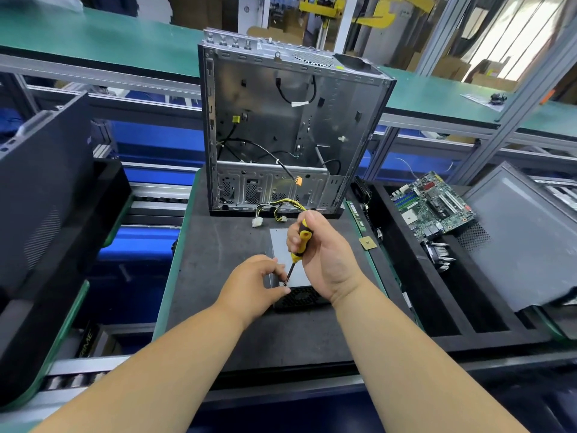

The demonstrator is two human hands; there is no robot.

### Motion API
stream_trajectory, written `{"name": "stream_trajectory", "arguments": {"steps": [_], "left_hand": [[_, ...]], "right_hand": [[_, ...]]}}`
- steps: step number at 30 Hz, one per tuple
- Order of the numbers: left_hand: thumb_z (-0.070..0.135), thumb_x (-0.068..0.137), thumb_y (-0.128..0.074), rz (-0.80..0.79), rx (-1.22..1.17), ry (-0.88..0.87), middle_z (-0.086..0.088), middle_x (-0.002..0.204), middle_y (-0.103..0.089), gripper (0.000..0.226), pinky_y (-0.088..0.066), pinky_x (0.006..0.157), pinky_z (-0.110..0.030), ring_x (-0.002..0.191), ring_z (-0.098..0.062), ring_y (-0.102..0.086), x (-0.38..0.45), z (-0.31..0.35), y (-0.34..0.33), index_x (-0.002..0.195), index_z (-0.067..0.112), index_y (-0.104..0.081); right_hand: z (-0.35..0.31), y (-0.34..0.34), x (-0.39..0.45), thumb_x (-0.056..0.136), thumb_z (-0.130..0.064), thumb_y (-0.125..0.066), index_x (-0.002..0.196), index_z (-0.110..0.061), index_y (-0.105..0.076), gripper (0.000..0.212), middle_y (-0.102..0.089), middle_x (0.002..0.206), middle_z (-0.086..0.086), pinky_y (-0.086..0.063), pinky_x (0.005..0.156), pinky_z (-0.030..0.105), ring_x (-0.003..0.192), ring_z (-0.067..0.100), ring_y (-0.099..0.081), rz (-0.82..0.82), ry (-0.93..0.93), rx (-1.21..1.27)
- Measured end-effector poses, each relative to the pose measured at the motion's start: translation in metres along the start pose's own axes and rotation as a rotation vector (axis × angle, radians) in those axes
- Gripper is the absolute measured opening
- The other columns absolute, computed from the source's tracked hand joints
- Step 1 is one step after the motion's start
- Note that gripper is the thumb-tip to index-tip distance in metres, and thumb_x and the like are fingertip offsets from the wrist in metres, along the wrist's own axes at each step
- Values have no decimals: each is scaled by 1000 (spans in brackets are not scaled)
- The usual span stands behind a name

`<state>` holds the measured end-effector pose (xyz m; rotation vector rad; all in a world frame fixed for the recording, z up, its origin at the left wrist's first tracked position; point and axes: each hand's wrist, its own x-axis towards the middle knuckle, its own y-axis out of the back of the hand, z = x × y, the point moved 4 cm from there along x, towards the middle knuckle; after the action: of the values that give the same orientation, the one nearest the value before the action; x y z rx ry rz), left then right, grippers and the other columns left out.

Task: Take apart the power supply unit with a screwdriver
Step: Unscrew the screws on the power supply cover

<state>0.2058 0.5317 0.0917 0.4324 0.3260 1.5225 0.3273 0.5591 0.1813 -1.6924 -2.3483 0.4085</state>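
Grey metal power supply unit (285, 245) at mid-table (218, 276), no label legible; right hand (321, 257) fingers gripping yellow-and-black screwdriver (298, 245), tip at its near-left corner, left hand (256, 285) fingers pinching there beside tip.

An electronics teardown line: green conveyor belts (103, 42), a gutted computer case (281, 126), a loose motherboard (432, 204), aluminium framing (443, 35).
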Motion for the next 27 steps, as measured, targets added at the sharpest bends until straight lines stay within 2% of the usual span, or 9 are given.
{"name": "stream_trajectory", "arguments": {"steps": [4,6,9,12,16,19,21,23,27], "left_hand": [[15,73,-85,8,3,0,16,102,-62,27,-42,105,-26,122,3,-54,0,-1,-1,72,34,-66],[16,73,-85,11,9,4,17,102,-62,28,-41,104,-25,121,4,-53,0,-1,-1,71,35,-65],[16,73,-85,11,2,3,18,101,-62,28,-41,103,-23,121,5,-53,-1,-2,-1,71,35,-65],[14,74,-85,9,-15,3,17,101,-62,26,-41,104,-25,122,4,-53,-1,-1,0,72,33,-66],[14,73,-85,5,-12,-1,17,101,-62,25,-42,105,-28,122,4,-53,-1,0,0,73,32,-67],[15,74,-85,3,0,0,17,100,-62,25,-43,105,-30,122,3,-53,-1,0,0,73,32,-67],[15,74,-85,2,6,-3,16,100,-62,24,-43,105,-31,122,3,-53,-1,1,0,73,32,-67],[16,73,-85,1,11,-1,15,100,-62,25,-43,105,-31,122,2,-53,-1,1,1,73,33,-67],[17,73,-85,0,25,0,15,102,-62,26,-43,105,-31,122,2,-53,0,1,1,72,35,-66]], "right_hand": [[-3,6,-1,87,-31,-55,79,-12,-52,21,-59,77,2,-40,74,29,73,19,-55,18,-8,-53],[-6,8,-1,86,-30,-57,79,-12,-55,19,-60,77,2,-39,73,30,75,20,-58,35,-6,-85],[-6,8,0,94,-28,-54,81,-10,-58,22,-59,77,4,-38,71,32,74,20,-57,55,15,-100],[-3,5,0,105,-27,-38,81,-8,-58,37,-54,72,5,-35,69,32,68,19,-50,48,25,-86],[3,0,0,105,-36,-33,76,-8,-56,47,-42,60,1,-34,62,27,60,17,-38,22,33,-19],[3,-1,1,98,-41,-41,80,-10,-55,38,-41,61,1,-32,62,28,60,16,-35,2,21,-16],[3,0,2,92,-35,-49,81,-13,-49,25,-44,64,1,-32,63,28,61,16,-37,1,19,-57],[2,2,1,91,-33,-51,80,-14,-44,23,-48,68,2,-33,66,29,65,17,-42,6,24,-93],[-1,4,-1,89,-33,-54,83,-12,-52,21,-60,77,0,-39,68,28,72,16,-55,35,13,-113]]}}
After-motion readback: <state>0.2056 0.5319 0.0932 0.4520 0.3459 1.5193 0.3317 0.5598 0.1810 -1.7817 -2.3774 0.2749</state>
